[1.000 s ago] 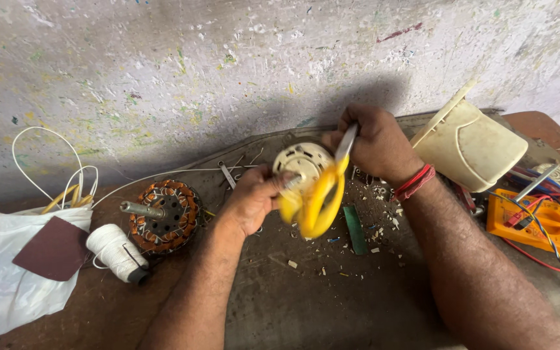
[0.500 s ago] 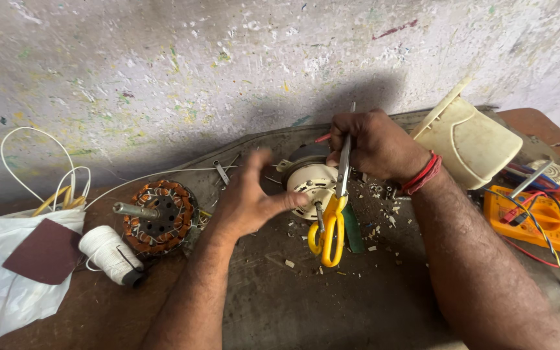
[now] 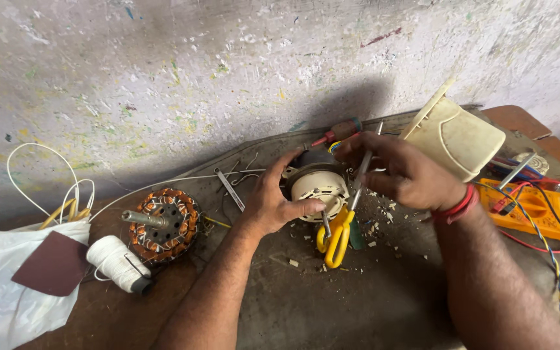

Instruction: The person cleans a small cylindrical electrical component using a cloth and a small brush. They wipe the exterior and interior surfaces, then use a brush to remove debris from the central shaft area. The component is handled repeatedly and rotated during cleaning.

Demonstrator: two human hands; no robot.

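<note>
The cream motor housing (image 3: 319, 188) lies on the worn bench (image 3: 358, 304), taken here as reference. The left hand (image 3: 273, 204) cups the housing's left side, fingers curled over it and thumb laid along its lower edge. The right hand (image 3: 409, 172), just right of the housing, is closed around the yellow-handled scissors (image 3: 339, 227), whose handles hang below the housing. Well left of the housing stands a copper-wound stator (image 3: 163, 223); far right lies an orange multimeter (image 3: 539, 207).
</note>
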